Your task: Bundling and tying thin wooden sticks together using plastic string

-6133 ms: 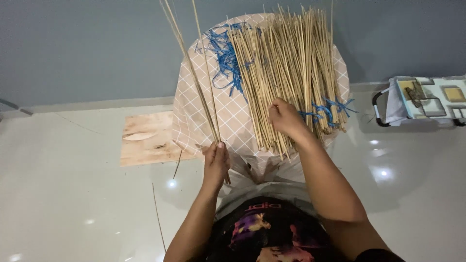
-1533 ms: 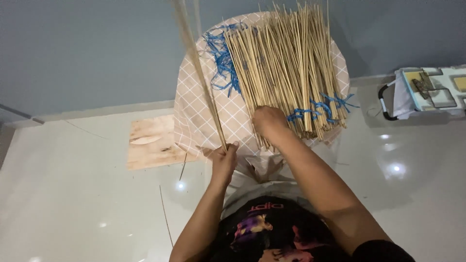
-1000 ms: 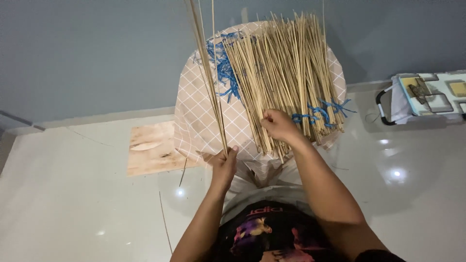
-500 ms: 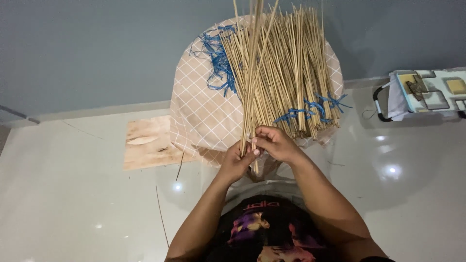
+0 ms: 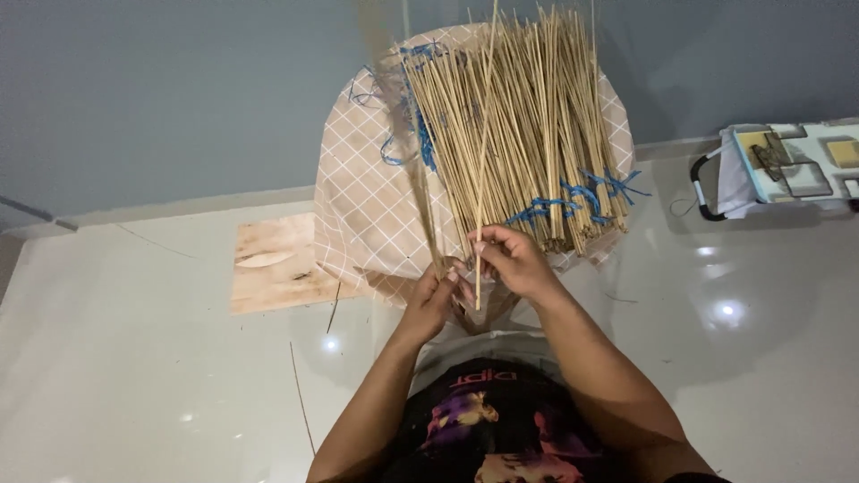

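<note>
While the head camera looks down past a dark printed shirt [image 5: 488,429], both hands meet just in front of the person's chest. The right hand [image 5: 510,261] pinches a single thin bamboo stick [image 5: 484,152] between thumb and fingertips, its fingers narrow around it; the stick stands nearly upright and rises well above the hand. Touching it on the near side, the left hand [image 5: 431,300] is closed around the lower ends of a small bunch of sticks [image 5: 419,192], which is blurred higher up, so how many it holds cannot be told.

Just beyond both hands lies the large pile of bamboo sticks [image 5: 528,134], fanned out on a checked cloth [image 5: 362,206] and tied here and there with blue string [image 5: 573,199]. The cloth covers something rounded; what lies beneath is hidden.

Judging by the grips, the step in hand looks like sorting: one stick drawn from the pile and brought to the bunch in the left hand. A next move would call for lining up the lower end of the single stick with the bunch and loosening the left fingers enough to take it in without letting the others slip.

Left of the hands a flat wooden board [image 5: 282,264] rests on the glossy white floor [image 5: 134,358]; far to the right sits a patterned bag [image 5: 787,165].
</note>
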